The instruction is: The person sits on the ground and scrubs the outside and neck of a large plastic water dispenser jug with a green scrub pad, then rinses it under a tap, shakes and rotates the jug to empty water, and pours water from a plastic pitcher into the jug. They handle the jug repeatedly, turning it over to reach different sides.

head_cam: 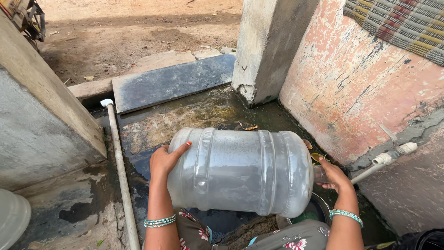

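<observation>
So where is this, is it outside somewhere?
Yes, probably an outdoor washing spot beside a house: wet stone floor, white water pipe along a concrete wall, bare dirt ground beyond.
</observation>
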### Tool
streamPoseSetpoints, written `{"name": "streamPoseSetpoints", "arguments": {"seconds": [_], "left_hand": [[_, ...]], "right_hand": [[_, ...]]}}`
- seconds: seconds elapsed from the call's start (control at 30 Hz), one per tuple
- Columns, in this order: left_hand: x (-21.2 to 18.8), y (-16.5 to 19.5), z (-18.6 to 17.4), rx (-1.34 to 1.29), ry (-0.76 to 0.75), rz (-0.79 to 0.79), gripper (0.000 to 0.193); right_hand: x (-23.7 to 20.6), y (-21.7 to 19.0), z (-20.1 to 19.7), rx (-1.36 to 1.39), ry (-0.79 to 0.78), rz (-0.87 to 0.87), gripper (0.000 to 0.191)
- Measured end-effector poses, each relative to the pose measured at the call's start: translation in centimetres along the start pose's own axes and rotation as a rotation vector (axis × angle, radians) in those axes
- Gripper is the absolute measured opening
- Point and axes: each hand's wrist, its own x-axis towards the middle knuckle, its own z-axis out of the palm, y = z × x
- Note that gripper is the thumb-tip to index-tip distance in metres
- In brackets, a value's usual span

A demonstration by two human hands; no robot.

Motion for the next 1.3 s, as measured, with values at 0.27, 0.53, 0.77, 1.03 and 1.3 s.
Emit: {"name": "streamPoseSetpoints", "arguments": {"seconds": [0.27,0.53,0.77,1.03,1.3], "left_hand": [[-0.2,0.4,0.3,0.035,-0.023,0.000,0.104],[0.2,0.4,1.2,0.027,-0.037,0.000,0.105],[0.0,1.0,0.5,0.006,-0.045,0.000,0.104],[-5.8,3.8,-5.8,-0.804,0.009,0.634,0.100],[-10.3,5.5,-9.4,-0.539,0.367,1.037,0.110]], "right_hand": [[1.6,1.4,0.5,-0.017,-0.086,0.088,0.058],[1.2,1.7,1.1,-0.043,-0.090,0.147,0.055],[1.1,1.1,1.6,-0.009,-0.057,0.091,0.055],[-4.4,-3.2,-1.2,0.601,0.335,-0.889,0.059],[-9.1,-5.1,-2.1,0.686,0.110,-0.901,0.064]]}}
